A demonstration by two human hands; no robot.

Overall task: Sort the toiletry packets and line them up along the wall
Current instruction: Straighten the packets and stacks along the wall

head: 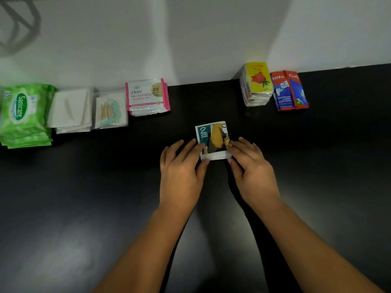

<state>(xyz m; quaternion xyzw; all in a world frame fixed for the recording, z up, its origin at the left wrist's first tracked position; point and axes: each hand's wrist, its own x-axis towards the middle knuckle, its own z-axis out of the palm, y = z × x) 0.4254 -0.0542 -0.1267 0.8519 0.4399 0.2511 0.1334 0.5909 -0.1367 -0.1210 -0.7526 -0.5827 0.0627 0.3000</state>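
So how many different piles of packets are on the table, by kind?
Green Sanicare wipes: 1
Plain white packets: 1
Clear cotton bud packets: 1
Dove sachets: 1
Yellow rose soaps: 1
Colgate toothpaste: 1
2 wash pack sachets: 1
Total: 7

Black table [84, 197], against a white wall. On it, left to right: green wipes stack [24, 115], white packets [70, 111], cotton-bud packets [110, 111], Dove sachets [147, 97], teal sachets [212, 140], yellow soap stack [256, 84], toothpaste sachets [288, 90].
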